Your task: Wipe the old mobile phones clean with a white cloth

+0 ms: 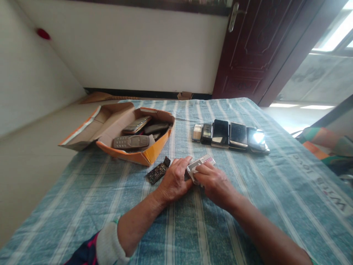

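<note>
A small silver-grey phone [203,161] lies on the blue striped cloth [110,187] between both my hands. My left hand [174,179] is curled around its left end. My right hand [213,182] is closed on a small white cloth [193,173] pressed against the phone's near side. A dark keypad board [158,170] lies just left of my left hand. Beyond my hands, several phones [229,135] sit side by side in a row.
An open orange cardboard box [143,156] at the left back holds several old phones, a grey one [131,141] on top. A dark red door [256,48] stands behind the table. Colourful fabric [325,141] lies off the right edge.
</note>
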Demonstrator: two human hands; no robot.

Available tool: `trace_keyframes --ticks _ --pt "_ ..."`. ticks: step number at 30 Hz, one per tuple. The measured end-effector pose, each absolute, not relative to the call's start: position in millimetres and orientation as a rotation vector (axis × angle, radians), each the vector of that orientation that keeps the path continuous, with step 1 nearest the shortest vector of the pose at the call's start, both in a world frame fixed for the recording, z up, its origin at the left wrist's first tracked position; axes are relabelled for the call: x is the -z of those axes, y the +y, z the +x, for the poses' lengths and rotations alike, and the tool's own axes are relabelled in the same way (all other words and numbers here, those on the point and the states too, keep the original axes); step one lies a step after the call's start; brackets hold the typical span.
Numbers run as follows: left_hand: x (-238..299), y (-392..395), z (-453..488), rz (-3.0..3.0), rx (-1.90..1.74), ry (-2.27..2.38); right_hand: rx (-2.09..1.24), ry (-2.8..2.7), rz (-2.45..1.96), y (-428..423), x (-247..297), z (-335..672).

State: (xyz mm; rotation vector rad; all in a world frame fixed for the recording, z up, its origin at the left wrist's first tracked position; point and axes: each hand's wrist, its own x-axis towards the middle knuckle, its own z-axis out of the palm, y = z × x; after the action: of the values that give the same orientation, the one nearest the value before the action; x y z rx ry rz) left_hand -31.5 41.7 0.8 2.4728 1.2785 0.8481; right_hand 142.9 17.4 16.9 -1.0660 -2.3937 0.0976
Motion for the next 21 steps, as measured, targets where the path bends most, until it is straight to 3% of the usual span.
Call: trace_keyframes --ticks 8,16,21 --pt "-6 40 -29 2.429 -0.816 1.320 0.077 -2.250 -1.441 31 -13 165" --pt "0 42 -32 2.404 -0.867 1.295 0.020 -2.423 -1.137 17 -11 130" --pt "-2 42 -31 2.390 -0.852 1.322 0.016 -2.315 -1.308 37 -9 150"
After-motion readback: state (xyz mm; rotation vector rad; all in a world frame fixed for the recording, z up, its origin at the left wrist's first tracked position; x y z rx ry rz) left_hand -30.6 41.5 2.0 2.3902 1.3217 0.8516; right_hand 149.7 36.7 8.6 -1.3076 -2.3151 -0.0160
